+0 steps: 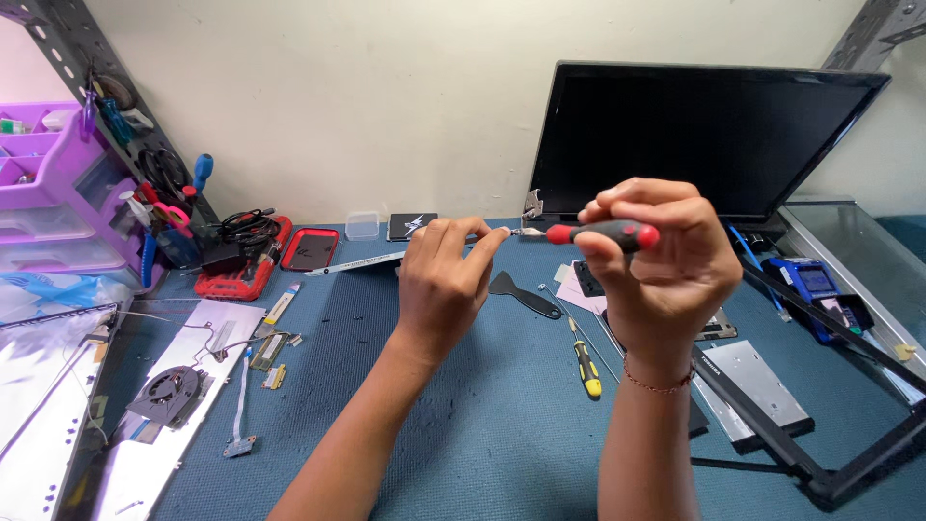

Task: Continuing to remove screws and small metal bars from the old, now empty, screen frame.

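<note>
1. We are looking down at a blue mat (pixel 463 415) with a dark laptop screen (pixel 704 140) standing at one o'clock.
2. A loose black frame (pixel 849 425) is lying at four o'clock and a cooling fan (pixel 172 394) at eight o'clock, so the stripping-down looks well along to us; how much is left we cannot tell.
3. Our right hand (pixel 661 265) is closing around a red-and-black screwdriver (pixel 603 233), raised at twelve o'clock.
4. Our left hand (pixel 444 280) is pinching its metal tip (pixel 526 232).
5. A yellow screwdriver (pixel 585 367) is lying untouched at five o'clock.
</note>
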